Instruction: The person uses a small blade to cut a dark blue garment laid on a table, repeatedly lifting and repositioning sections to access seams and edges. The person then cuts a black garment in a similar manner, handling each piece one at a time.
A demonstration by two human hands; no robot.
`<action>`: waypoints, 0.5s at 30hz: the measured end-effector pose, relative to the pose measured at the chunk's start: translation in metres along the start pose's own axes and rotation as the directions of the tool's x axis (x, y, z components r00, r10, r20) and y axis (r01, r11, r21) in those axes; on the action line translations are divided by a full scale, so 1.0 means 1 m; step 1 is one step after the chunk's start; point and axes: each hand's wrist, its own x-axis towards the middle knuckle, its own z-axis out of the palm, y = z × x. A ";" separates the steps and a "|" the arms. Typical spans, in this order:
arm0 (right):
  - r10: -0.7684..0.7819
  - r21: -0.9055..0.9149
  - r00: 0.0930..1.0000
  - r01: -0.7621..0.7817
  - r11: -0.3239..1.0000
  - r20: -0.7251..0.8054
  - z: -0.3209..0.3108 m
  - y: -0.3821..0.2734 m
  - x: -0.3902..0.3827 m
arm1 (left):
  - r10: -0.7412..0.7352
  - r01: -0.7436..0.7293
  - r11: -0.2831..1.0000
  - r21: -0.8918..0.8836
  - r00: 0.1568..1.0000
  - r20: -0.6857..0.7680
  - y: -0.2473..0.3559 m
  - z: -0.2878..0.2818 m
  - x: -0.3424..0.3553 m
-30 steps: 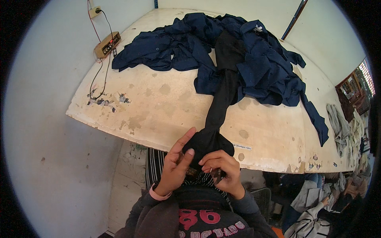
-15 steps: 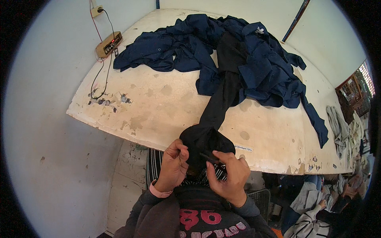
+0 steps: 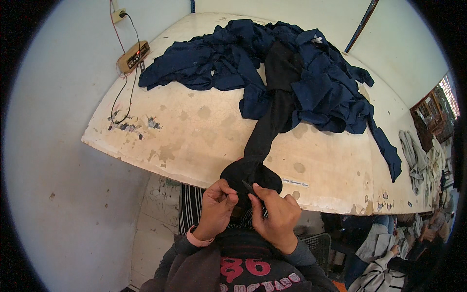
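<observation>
both hands sit close together at the near edge of the worktop (image 3: 194, 141), just above the person's lap. the left hand (image 3: 216, 207) has its fingers curled in and pinches the bunched end of a long black garment (image 3: 272, 112). the right hand (image 3: 277, 214) is closed in the same way on the same bunched end, and a small thin tool (image 3: 249, 187), too small to tell what kind, pokes out from between its fingertips onto the cloth.

the black garment's gathered end hangs over the worktop's near edge, right at the hands. from there its long axis runs straight away from the person, up the middle of the worktop and slightly to the right, until its far end lies on top of a pile of dark blue clothes (image 3: 311, 82) at the back. so the cloth stretches forward from the hands, not sideways, and both hands are about equally near to its end, the left on its left side, the right on its right.

a small wooden box (image 3: 132, 56) with a wire (image 3: 127, 82) sits at the worktop's far left corner, well apart from the hands. grey clothes (image 3: 413, 155) lie at the right edge.
</observation>
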 end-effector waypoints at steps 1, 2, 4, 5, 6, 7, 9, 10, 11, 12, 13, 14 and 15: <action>0.098 0.164 0.995 -0.092 0.982 -0.028 0.004 0.002 -0.001 | 0.017 -0.017 0.999 0.029 1.000 -0.006 -0.001 -0.003 -0.001; 0.197 0.327 0.980 -0.174 0.929 -0.040 0.013 0.005 -0.004 | 0.004 -0.005 1.000 0.022 1.000 0.018 0.000 -0.004 -0.002; 0.334 0.573 0.940 -0.314 0.757 0.073 0.024 0.014 -0.006 | -0.021 0.020 1.000 0.009 0.998 0.062 0.004 -0.006 -0.005; 0.358 0.647 0.915 -0.387 0.657 0.184 0.028 0.019 -0.004 | -0.031 0.021 0.994 0.105 0.995 0.092 0.009 -0.007 -0.005; 0.365 0.701 0.883 -0.459 0.545 0.295 0.033 0.024 -0.004 | -0.043 0.019 0.980 0.199 0.992 0.121 0.017 -0.007 -0.005; 0.368 0.713 0.854 -0.514 0.477 0.368 0.040 0.028 -0.008 | -0.029 -0.011 0.946 0.324 0.993 0.118 0.024 -0.013 -0.005; 0.399 0.746 0.842 -0.520 0.417 0.363 0.043 0.030 -0.010 | 0.031 -0.077 0.802 0.592 0.996 0.088 0.045 -0.026 -0.006; 0.407 0.763 0.837 -0.520 0.384 0.366 0.044 0.029 -0.010 | 0.089 -0.107 0.682 0.724 0.994 0.063 0.061 -0.037 -0.010; 0.403 0.763 0.835 -0.525 0.377 0.375 0.042 0.029 -0.009 | 0.222 -0.131 0.418 0.899 0.974 0.039 0.076 -0.059 -0.012; 0.399 0.762 0.832 -0.530 0.371 0.385 0.040 0.029 -0.009 | 0.351 -0.104 0.116 0.988 0.935 0.057 0.085 -0.077 -0.013; 0.393 0.763 0.830 -0.535 0.362 0.396 0.040 0.028 -0.008 | 0.455 -0.027 -0.033 0.999 0.890 0.039 0.087 -0.077 -0.013; 0.392 0.776 0.833 -0.527 0.347 0.391 0.042 0.027 -0.008 | 0.552 0.064 -0.172 0.983 0.833 0.042 0.090 -0.076 -0.012; 0.393 0.788 0.836 -0.518 0.333 0.384 0.044 0.025 -0.007 | 0.640 0.167 -0.295 0.941 0.766 0.064 0.094 -0.073 -0.012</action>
